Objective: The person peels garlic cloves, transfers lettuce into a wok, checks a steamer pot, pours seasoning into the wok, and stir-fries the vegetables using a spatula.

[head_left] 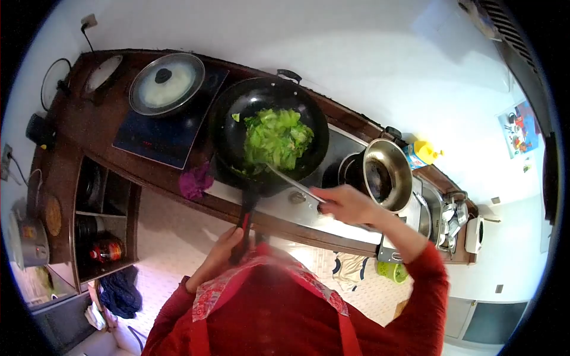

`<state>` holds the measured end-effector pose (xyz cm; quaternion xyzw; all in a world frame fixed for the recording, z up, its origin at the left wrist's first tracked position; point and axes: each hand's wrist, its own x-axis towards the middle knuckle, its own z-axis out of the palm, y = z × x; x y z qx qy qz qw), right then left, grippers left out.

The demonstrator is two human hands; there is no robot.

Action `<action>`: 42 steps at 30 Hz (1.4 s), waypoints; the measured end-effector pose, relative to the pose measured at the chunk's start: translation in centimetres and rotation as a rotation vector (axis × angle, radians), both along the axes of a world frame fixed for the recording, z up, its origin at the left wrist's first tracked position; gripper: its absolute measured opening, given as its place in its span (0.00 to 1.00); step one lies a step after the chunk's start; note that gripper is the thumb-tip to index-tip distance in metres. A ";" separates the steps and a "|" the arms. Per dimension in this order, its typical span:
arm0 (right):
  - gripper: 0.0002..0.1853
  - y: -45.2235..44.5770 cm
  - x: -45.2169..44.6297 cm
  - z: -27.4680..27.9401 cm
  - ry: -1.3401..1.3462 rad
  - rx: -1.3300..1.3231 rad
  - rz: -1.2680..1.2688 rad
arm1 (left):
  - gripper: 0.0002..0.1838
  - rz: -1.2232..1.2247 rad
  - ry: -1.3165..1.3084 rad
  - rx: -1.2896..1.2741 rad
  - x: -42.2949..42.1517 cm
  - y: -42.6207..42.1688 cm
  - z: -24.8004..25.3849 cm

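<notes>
A black wok [225,127] sits over the stove, with chopped leafy greens [279,137] heaped in its middle. My left hand [227,246] is closed round the wok's black handle [247,204], low in the view. To the right, my right hand [345,204] grips a metal spatula [295,183], whose far end reaches into the near edge of the greens. A purple cloth [196,180] lies on the counter left of the wok handle.
A lidded pan [167,84] stands on the induction cooktop [155,140] at left. An empty metal pot [387,175], a yellow-topped bottle [422,153] and a sink [433,204] with dishes are at right. A wall borders the counter's back.
</notes>
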<state>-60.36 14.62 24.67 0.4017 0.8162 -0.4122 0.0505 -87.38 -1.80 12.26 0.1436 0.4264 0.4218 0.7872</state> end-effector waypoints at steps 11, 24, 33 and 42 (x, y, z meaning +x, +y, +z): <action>0.24 7.9 -5.8 -9.2 0.306 0.210 -0.219 | 0.29 0.048 0.009 -0.042 0.4 -0.2 1.0; 0.26 -0.3 4.1 -1.3 -0.097 0.206 0.132 | 0.30 0.036 -0.031 -0.009 0.6 0.1 0.2; 0.22 4.8 2.0 -2.2 0.038 -0.264 -0.151 | 0.33 0.036 0.045 0.010 0.6 0.2 0.6; 0.23 6.2 8.9 6.7 -0.157 0.317 0.286 | 0.30 0.086 0.056 -0.071 0.9 0.1 1.3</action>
